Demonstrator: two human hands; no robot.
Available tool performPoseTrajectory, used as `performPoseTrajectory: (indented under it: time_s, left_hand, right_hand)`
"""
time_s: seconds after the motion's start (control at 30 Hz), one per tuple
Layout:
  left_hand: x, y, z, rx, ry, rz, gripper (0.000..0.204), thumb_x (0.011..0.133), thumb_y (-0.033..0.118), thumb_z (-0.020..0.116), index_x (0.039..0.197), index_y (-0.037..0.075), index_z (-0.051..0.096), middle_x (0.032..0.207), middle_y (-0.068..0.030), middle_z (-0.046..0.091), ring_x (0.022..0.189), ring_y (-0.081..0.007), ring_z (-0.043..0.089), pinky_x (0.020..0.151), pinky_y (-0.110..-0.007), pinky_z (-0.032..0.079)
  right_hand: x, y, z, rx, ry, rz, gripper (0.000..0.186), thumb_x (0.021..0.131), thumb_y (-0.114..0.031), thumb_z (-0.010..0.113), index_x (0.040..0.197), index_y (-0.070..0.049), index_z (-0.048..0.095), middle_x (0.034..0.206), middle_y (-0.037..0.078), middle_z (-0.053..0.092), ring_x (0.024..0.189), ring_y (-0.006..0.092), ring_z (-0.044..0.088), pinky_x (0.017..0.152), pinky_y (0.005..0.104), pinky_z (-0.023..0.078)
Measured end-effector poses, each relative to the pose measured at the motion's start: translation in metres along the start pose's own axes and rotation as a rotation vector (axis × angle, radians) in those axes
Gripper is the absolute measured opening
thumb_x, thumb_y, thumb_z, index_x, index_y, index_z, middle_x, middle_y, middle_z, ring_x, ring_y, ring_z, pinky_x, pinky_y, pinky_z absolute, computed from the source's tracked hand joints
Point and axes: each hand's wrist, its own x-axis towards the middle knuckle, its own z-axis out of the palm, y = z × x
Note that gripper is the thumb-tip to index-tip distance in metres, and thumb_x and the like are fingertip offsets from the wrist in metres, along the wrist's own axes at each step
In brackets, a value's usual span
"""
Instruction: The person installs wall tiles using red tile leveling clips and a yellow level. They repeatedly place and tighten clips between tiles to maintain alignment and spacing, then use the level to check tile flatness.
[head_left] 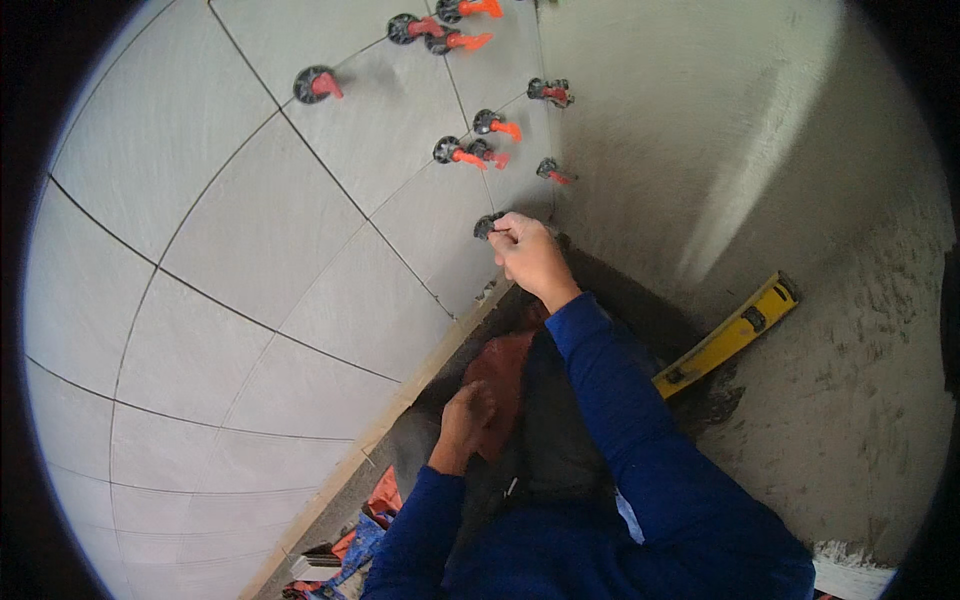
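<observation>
My right hand (533, 257) is closed, thumb and fingers pinched on a tile levelling clip at the lower right of the tiled wall (310, 190). Its black round base (485, 226) shows beside my fingertips, while its handle is hidden by them. My left hand (464, 418) is lower down, against a reddish bag or cloth (503, 385). Its fingers curl inward; what they hold, if anything, is hidden. Above my right hand, several more levelling clips with black discs and red or orange handles stand on the tile joints, among them an orange one (497, 126) and a red one (318, 85).
A yellow spirit level (730, 335) leans at the right by the bare plastered wall (680, 130). A wooden strip (375, 430) runs along the tiles' lower edge. Near the bottom left lie a crumpled colourful package (375, 510) and a small pale stack (316, 568).
</observation>
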Motion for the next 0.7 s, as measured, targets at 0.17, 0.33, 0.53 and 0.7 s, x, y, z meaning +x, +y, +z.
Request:
performPoseTrajectory:
  time_s: [0.17,0.33,0.53,0.7]
  left_hand:
    - [-0.028,-0.039,-0.027,0.088,0.087,-0.115,0.029,0.102,0.024,0.058,0.121,0.003,0.065,0.11,-0.0062,0.068,0.099,-0.0205,0.064,0.086,-0.034,0.053]
    - [-0.034,-0.033,-0.014,0.17,0.038,-0.096,0.028,0.102,0.022,0.059,0.122,0.003,0.065,0.107,-0.0053,0.068,0.094,-0.0182,0.064,0.083,-0.033,0.053]
    - [-0.033,-0.03,-0.013,0.147,0.065,-0.117,0.028,0.102,0.022,0.059,0.122,0.003,0.065,0.105,-0.0051,0.069,0.09,-0.0178,0.065,0.08,-0.032,0.053]
    - [-0.033,-0.036,-0.017,0.093,0.044,-0.094,0.027,0.102,0.021,0.06,0.122,0.002,0.065,0.103,-0.0056,0.069,0.089,-0.0172,0.065,0.08,-0.031,0.053]
  right_hand:
    - [-0.001,0.003,-0.002,-0.339,0.129,-0.395,0.027,0.096,-0.011,0.067,0.119,0.004,0.065,0.083,0.011,0.071,0.061,0.014,0.062,0.056,0.0291,0.05]
    - [-0.005,-0.001,-0.004,0.424,-0.041,0.111,0.025,0.099,-0.008,0.064,0.122,0.001,0.067,0.077,0.004,0.062,0.055,0.0069,0.05,0.048,0.024,0.04]
    - [-0.009,-0.007,-0.002,-0.062,-0.067,-0.212,0.025,0.098,-0.008,0.065,0.122,0.001,0.067,0.079,0.004,0.065,0.058,0.0067,0.055,0.05,0.0243,0.044]
    - [-0.013,-0.002,-0.005,-0.039,0.094,-0.207,0.025,0.093,-0.007,0.071,0.117,-0.001,0.069,0.084,0.009,0.07,0.067,0.0119,0.064,0.057,0.03,0.051]
